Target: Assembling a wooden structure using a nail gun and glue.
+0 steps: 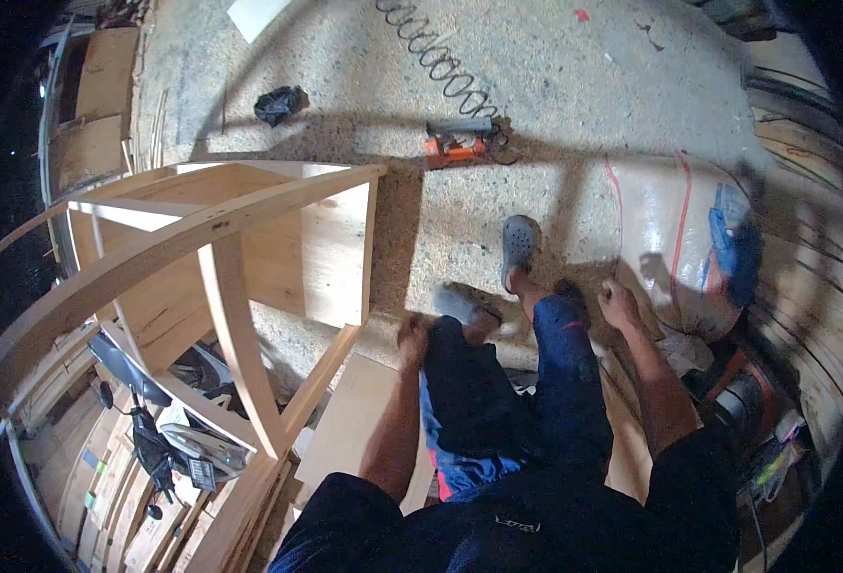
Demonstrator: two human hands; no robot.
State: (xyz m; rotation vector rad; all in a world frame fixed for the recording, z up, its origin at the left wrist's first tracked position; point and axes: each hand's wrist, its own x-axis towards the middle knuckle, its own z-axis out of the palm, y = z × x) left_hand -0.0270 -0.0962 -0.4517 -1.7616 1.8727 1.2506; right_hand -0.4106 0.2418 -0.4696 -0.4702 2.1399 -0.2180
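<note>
A pale wooden frame (235, 334) with plywood panels stands on the floor (555, 86) at the person's left. Near its right end hangs the left hand (412, 340); the right hand (618, 305) hangs near a white, red-striped sack (652, 224). The fingers of both hands look loosely curled; whether they are fully closed, I cannot tell. Beyond the grey clogs (518, 241) lie an orange-and-grey tool (455, 150), a coiled hose (431, 59) and a crumpled black bag (279, 105).
</note>
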